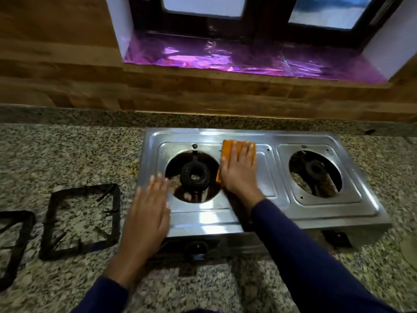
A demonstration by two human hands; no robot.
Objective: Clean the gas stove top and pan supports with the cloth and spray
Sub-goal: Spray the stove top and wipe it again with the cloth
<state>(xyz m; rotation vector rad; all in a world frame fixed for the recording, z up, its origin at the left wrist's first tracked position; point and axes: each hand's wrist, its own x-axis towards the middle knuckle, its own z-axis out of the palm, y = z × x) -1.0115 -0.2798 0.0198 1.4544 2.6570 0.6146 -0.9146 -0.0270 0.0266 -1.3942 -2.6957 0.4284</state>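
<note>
A stainless steel two-burner gas stove (268,177) sits on a speckled counter (67,154), its top stripped (the left burner (194,175) looks dark and grimy). An orange cloth (228,150) lies flat on the steel. Left of the stove lie the nearer pan support (116,213) and the farther pan support (18,215), black square frames.

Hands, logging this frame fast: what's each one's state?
Left hand: open, resting flat on the stove.
Right hand: open, pressing the cloth onto the stove.

leftmost pan support (17,215) cut off — cloth (226,148) mostly under right hand (239,172).
</note>
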